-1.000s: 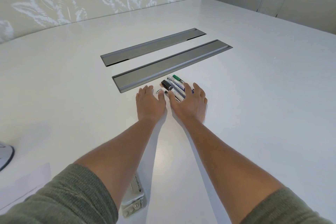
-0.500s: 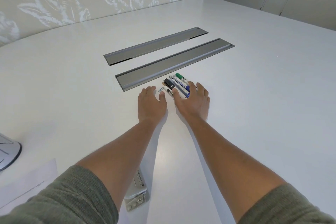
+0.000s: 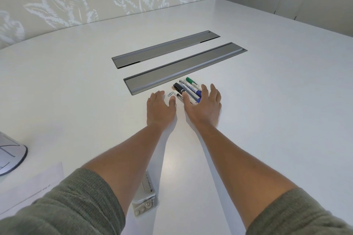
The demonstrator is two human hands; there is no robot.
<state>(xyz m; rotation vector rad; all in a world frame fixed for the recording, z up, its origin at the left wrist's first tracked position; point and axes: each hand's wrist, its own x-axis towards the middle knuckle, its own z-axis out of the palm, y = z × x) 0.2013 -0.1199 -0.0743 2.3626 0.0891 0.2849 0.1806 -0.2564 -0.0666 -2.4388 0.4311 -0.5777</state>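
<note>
Several marker pens lie side by side on the white table [image 3: 267, 120]: a green-capped marker [image 3: 192, 82], a blue-capped marker [image 3: 193, 89] and a black-capped marker [image 3: 179, 88]. A small blue paper clip [image 3: 170, 94] lies just left of them. My left hand [image 3: 159, 109] rests flat on the table beside the clip, fingers straight. My right hand [image 3: 203, 106] hovers over the near ends of the markers, fingers spread and straight, holding nothing.
Two long grey cable flaps, the near one [image 3: 183, 67] and the far one [image 3: 164, 49], are set into the table beyond the pens. A white pouch [image 3: 146, 196] lies under my left forearm. Paper [image 3: 28, 187] and a grey round base [image 3: 11, 156] sit at the left.
My right hand has lifted and drawn back slightly from the markers, uncovering more of them. My left hand stays flat in place.
</note>
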